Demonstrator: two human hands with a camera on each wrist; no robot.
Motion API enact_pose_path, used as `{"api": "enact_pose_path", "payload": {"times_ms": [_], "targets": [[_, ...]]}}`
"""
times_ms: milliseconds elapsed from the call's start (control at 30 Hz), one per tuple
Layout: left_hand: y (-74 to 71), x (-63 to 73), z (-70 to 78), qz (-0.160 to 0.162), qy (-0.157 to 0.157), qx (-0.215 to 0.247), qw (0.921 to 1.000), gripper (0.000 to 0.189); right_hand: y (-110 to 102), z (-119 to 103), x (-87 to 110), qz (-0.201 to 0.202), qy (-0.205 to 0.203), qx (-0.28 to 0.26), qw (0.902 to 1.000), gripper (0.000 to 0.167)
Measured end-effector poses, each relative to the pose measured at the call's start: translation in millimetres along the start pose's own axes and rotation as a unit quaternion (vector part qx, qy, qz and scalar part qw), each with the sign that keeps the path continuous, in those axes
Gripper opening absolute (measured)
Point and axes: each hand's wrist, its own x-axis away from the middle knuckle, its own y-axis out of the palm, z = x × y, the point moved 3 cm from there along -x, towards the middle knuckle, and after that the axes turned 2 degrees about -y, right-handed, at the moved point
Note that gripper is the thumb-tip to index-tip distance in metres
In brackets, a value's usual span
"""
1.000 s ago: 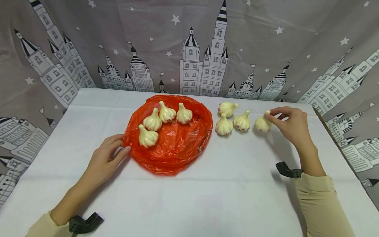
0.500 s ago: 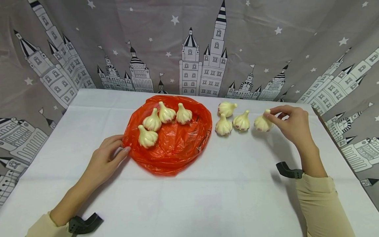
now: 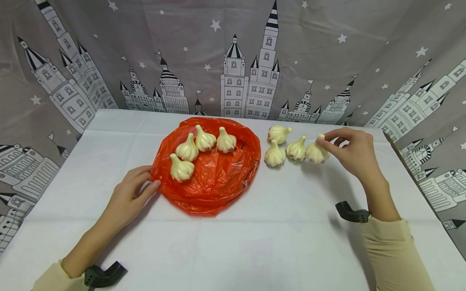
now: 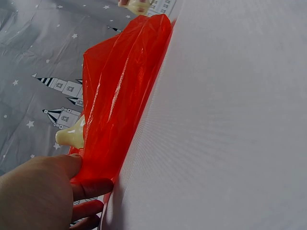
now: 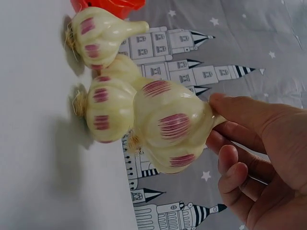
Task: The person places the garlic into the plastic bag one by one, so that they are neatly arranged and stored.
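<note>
While right hand (image 3: 354, 150) pinches garlic (image 3: 316, 154) (stem (image 3: 321, 136)), left hand (image 3: 130, 193) gripping bag (image 3: 214, 194).

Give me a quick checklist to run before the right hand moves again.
1. Grip: ok. The right hand pinches a garlic bulb by its stem.
2. Bag steadied: ok. The left hand holds the rim of the red plastic bag.
3. Bag open with room: ok. Four garlic bulbs sit inside, with bare red plastic beside them.
4. Held bulb clear of the nearest loose bulb: cannot tell. They overlap in the right wrist view.
5. Straight low path to the bag: not ok. Three loose bulbs lie between, so lifting over seems safer.
</note>
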Motion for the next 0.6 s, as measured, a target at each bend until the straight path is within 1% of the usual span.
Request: {"api": "enact_pose_path", "payload": {"times_ms": [133, 467, 600], "targets": [[-0.1, 0.1, 0.6, 0.003, 0.005, -0.002, 1.0, 0.006, 3.9, -7.2, -2.1, -0.008, -0.007, -0.006, 0.9999, 0.013], [1.0, 0.5, 1.2, 0.007, 0.013, -0.005, 0.9999, 0.006, 13.8, -27.0, -8.7, -0.01, -0.016, -0.032, 0.9993, 0.014], [0.3, 0.7, 0.6, 0.007, 0.009, -0.009, 0.9999, 0.006, 19.6, -35.5, -12.4, -0.016, -0.026, -0.044, 0.9986, 0.013]]}}
